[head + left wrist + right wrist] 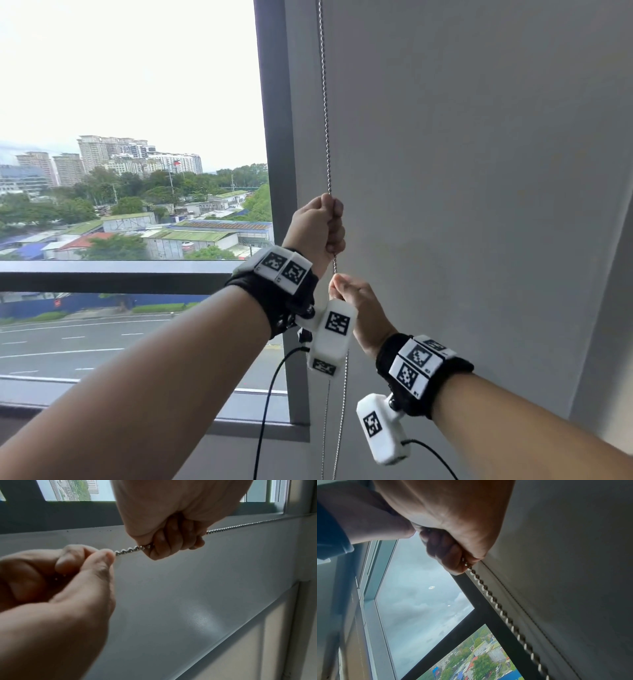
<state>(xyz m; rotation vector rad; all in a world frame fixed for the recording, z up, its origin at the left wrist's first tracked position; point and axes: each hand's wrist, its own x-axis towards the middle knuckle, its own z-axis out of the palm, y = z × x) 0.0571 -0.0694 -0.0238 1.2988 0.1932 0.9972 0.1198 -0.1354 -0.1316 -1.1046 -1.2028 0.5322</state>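
A metal bead chain (327, 137) hangs straight down along the edge of a grey roller blind (479, 171). My left hand (318, 226) grips it in a fist, thumb on top. Just below, my right hand (356, 298) pinches the same chain between thumb and fingers. In the left wrist view the left hand (171, 520) is a fist at the top, with the chain (240, 526) running out of it. The right hand (77, 574) pinches the chain at the lower left. In the right wrist view the right hand (453, 527) has its fingers curled round the chain (496, 605).
A dark vertical window frame (274, 137) stands just left of the chain, with glass and a city view beyond. A horizontal bar (113, 277) crosses the window at wrist height. The chain's lower loop (342, 411) hangs below the hands. A wall edge (599, 308) lies at the right.
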